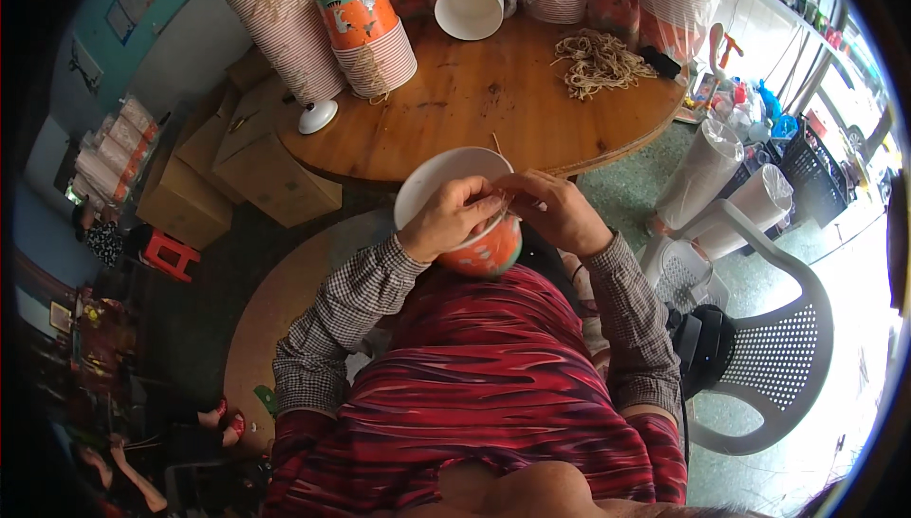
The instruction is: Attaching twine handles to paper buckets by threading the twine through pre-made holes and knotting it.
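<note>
An orange paper bucket (482, 250) with a white inside and a green edge rests tilted in my lap, its mouth facing up and away. My left hand (454, 218) lies over the near side of the rim, with fingers and thumb closed there. On the right side of the rim, my right hand (558, 209) has its fingertips pinched together around a thin tan cord (497, 144), one end of which sticks up past the rim. Both hands' fingertips nearly meet, and the exact spot between them is partly hidden.
A round wooden table (474, 91) stands ahead, with tall bucket stacks (280, 25), a shorter stack (365, 34), a bucket on its side (469, 9), a white lid (318, 117) and a cord pile (600, 63). Cardboard boxes (270, 153) sit left; a grey plastic chair (773, 338) stands right.
</note>
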A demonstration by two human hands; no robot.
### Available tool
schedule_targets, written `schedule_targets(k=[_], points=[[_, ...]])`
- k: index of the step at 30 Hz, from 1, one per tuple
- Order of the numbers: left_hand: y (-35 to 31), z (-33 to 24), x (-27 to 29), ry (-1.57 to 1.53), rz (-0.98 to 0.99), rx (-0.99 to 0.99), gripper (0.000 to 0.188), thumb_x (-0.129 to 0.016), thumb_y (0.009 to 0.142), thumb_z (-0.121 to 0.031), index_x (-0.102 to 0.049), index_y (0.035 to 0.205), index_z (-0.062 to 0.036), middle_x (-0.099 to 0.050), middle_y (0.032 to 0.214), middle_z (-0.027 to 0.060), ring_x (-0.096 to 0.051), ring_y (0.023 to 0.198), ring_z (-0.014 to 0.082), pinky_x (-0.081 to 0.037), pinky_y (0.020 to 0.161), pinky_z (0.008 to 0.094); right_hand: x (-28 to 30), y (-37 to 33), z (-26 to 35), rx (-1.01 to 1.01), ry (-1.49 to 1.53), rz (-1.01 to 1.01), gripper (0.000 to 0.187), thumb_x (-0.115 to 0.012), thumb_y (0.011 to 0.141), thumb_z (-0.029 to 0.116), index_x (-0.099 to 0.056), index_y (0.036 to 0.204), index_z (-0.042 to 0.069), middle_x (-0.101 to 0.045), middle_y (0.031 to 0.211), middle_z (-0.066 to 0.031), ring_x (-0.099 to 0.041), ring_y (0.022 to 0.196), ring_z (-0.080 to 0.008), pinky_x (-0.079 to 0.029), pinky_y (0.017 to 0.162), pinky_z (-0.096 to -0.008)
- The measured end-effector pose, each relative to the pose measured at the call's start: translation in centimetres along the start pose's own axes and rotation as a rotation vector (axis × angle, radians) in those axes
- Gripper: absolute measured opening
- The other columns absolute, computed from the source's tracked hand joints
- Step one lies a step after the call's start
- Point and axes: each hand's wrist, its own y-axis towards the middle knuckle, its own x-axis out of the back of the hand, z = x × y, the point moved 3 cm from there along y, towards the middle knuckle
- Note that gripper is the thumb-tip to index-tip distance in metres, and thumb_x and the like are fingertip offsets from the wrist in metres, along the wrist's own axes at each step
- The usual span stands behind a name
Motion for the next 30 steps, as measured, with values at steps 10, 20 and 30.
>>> schedule_targets(k=[10,20,30], points=[[0.4,-3.1,1.2,-0.083,-0.011,0.035,0.016,-0.054,0.095,-0.016,-0.056,0.092,-0.0007,-0.056,0.074,-0.0002,-0.053,0.059,0.0059,-0.045,0.056,0.0198,-0.9,-0.6,0.7,-0.366,0.214,-0.005,0.038,-0.060,0.084,0.002,-0.051,0.121,0.001,-0.062,0.076,-0.0036,-0.058,0.060,-0.0083,-0.046,0.053,-0.0221],[0.2,1.1,1.3,-0.271,-0.086,0.153,0.014,-0.053,0.096,-0.020,-0.055,0.098,-0.0054,-0.060,0.080,0.0017,-0.053,0.059,0.0067,-0.044,0.056,0.0199,-0.5,-0.7,0.9,-0.339,0.170,0.006,0.026,-0.055,0.085,0.001,-0.056,0.112,0.000,-0.062,0.076,-0.0040,-0.057,0.062,-0.0071,-0.046,0.056,-0.0219],[0.3,0.6,0.6,-0.236,0.011,0.142,0.018,-0.063,0.089,-0.011,-0.063,0.100,0.0026,-0.062,0.077,0.0013,-0.055,0.062,0.0053,-0.045,0.060,0.0178,0.1,0.1,2.0,-0.177,-0.038,-0.162,0.024,-0.067,0.081,0.005,-0.063,0.104,0.005,-0.066,0.080,-0.0058,-0.060,0.067,-0.0115,-0.047,0.060,-0.0239]])
